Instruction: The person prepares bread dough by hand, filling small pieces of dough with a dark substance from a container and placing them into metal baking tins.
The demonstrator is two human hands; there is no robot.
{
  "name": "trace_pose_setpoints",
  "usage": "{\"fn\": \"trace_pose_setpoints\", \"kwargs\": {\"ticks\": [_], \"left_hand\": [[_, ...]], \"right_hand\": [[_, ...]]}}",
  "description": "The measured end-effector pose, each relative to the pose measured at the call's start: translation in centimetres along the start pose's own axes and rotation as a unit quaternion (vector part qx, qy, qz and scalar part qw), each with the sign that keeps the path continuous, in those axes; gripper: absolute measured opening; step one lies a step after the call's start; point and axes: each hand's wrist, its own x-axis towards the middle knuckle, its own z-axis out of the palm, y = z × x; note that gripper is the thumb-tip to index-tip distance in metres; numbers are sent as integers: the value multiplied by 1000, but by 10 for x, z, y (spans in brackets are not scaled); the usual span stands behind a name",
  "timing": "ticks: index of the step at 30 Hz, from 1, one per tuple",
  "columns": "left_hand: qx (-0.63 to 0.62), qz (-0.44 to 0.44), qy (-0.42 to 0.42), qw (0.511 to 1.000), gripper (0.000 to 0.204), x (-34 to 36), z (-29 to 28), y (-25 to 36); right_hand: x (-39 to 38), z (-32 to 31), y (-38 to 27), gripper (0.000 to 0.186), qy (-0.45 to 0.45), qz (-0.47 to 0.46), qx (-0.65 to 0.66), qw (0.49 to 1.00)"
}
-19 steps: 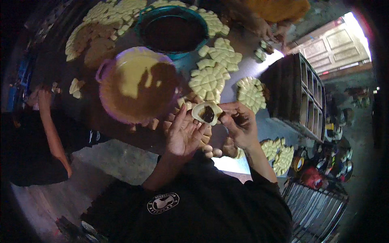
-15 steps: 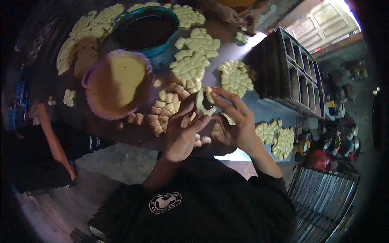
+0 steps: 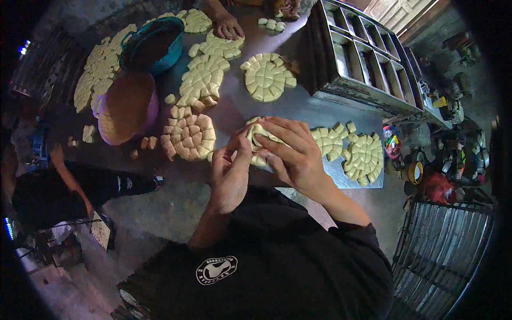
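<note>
A flattened piece of pale dough (image 3: pixel 257 131) is held up between my two hands above the near edge of the metal table. My left hand (image 3: pixel 232 169) is closed round its left side, with the thumb pointing up along it. From the right, my right hand (image 3: pixel 294 151) presses its fingers over the dough, and the thumb is tucked below. Whatever lies inside the dough is hidden by fingers and folds. Just left of my hands is a round cluster of cut dough pieces (image 3: pixel 188 136); another cluster (image 3: pixel 326 142) sits to the right, partly behind my right hand.
A purple-rimmed basin (image 3: pixel 151 114) and a teal tub (image 3: pixel 169 55) stand at the left. More dough clusters (image 3: pixel 266 78) lie across the table. Stacked metal trays (image 3: pixel 346 88) rise at the far right. Across the table, another person's hand (image 3: pixel 228 26) rests on dough pieces.
The dough was opened out with dark filling showing; now it is folded over and the filling is hidden. My view has shifted. A co-worker's hand has come onto the far dough.
</note>
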Motion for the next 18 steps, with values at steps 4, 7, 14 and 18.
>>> {"fn": "trace_pose_setpoints", "kwargs": {"ticks": [4,7,14,18], "left_hand": [[196,79,-64,975,40,-12,15,-12],[219,71,-25,973,44,-22,23,-22],[-83,-29,57,994,42,-27,23,-35],[-64,-45,6,997,29,-30,9,-33]], "right_hand": [[-30,-1,13,26,85,113,233,962],[-48,5,7,25,158,236,414,865],[-53,-19,-2,27,8,-97,-54,994],[-45,-13,4,43,3,-126,24,992]]}}
